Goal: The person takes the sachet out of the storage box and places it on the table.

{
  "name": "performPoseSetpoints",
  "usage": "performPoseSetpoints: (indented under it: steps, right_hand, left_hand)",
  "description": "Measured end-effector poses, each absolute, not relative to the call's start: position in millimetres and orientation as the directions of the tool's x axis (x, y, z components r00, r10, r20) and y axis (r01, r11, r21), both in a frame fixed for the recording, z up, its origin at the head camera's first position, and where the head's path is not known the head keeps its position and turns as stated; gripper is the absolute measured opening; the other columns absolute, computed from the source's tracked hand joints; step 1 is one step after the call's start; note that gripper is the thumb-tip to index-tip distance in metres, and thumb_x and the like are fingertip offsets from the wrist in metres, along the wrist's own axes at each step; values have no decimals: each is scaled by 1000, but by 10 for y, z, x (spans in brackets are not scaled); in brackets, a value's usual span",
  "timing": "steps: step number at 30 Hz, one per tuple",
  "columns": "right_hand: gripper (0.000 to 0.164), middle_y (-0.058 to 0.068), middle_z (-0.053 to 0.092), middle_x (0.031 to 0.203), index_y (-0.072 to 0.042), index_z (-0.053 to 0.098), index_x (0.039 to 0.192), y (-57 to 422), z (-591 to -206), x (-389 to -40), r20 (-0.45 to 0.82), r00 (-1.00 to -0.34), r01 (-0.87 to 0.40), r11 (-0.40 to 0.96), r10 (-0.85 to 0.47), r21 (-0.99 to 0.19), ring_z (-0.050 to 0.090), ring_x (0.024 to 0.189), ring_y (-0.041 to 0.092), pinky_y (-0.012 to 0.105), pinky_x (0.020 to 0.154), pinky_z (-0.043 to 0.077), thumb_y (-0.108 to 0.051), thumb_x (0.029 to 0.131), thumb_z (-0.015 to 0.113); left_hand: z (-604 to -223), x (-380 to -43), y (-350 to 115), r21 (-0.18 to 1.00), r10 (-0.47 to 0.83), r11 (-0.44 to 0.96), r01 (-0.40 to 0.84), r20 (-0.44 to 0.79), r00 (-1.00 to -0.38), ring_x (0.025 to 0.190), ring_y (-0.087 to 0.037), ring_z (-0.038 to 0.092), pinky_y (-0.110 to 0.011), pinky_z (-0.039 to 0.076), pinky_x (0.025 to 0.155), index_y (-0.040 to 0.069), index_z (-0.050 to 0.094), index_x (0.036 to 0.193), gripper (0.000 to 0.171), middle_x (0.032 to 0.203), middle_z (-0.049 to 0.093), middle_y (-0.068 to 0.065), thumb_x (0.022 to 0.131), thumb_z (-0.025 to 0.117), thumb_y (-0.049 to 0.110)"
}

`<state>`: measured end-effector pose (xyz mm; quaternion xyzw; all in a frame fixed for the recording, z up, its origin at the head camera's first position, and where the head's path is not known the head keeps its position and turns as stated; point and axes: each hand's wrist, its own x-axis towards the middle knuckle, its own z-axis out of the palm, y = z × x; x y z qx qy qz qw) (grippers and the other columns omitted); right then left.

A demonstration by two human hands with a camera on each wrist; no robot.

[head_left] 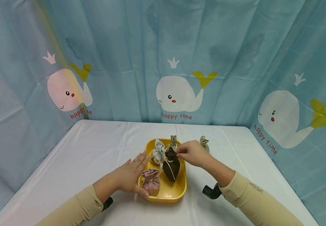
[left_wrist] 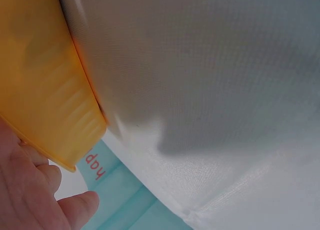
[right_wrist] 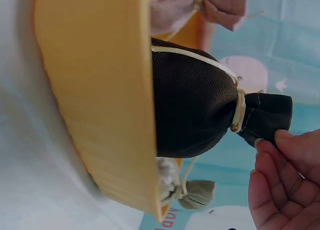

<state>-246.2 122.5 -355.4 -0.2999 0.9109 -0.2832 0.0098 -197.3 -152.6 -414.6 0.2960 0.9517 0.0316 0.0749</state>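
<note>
A yellow plastic basket (head_left: 168,197) on the table holds several small drawstring pouches. My right hand (head_left: 192,153) pinches the gathered top of a black pouch (head_left: 171,168) between thumb and fingertips; in the right wrist view this pouch (right_wrist: 195,99) bulges above the basket's rim, its neck tied with a cream cord. My left hand (head_left: 130,174) lies with extended fingers along the basket's left rim, beside a pink pouch (head_left: 151,183). Behind the black pouch are a pale grey pouch (head_left: 157,152) and an olive pouch (head_left: 173,142).
Another olive pouch (head_left: 204,143) stands on the white tablecloth (head_left: 103,141) outside the basket, just beyond my right hand. A blue curtain (head_left: 117,78) with printed whales hangs behind the table and along both sides.
</note>
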Motion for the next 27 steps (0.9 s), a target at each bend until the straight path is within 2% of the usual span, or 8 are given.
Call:
performPoseSetpoints:
  steps: [8, 15, 21, 27]
  right_hand:
    - [5, -2, 67, 74, -15, 71, 82, 1309, -3415, -2482, 165, -857, -490, 674, -487, -553, 57, 66, 6, 23, 59, 48, -13, 83, 67]
    - [4, -3, 66, 76, -13, 71, 83, 1409, -3275, -2478, 195, -876, -465, 665, -440, -584, 58, 68, 9, 26, 63, 49, -12, 83, 67]
    - [4, 0, 68, 75, -11, 72, 82, 1527, -3200, -2496, 251, -875, -478, 659, -414, -581, 59, 68, 9, 28, 65, 49, -10, 81, 68]
    - [5, 0, 68, 79, -11, 72, 85, 1678, -3160, -2525, 244, -897, -440, 694, -369, -570, 60, 72, 11, 28, 65, 51, -12, 83, 68]
  left_hand:
    - [-4123, -1969, -1523, 110, 567, 824, 556, -132, -813, 139, -30, 3, -56, 20, 104, 3, 8, 147, 128, 153, -1, -15, 56, 43, 88]
    - [-4138, -1978, -1517, 100, 556, 831, 547, -148, -818, 140, -27, 2, -55, 19, 105, 6, 7, 147, 129, 153, -3, -13, 55, 42, 89]
    - [-4147, -1983, -1518, 105, 552, 834, 542, -151, -820, 140, -26, 1, -55, 19, 105, 5, 7, 147, 130, 153, -3, -12, 54, 43, 89]
    - [-4155, -1987, -1517, 109, 546, 838, 535, -157, -823, 140, -25, 0, -55, 19, 105, 6, 7, 147, 129, 153, -4, -11, 55, 44, 88]
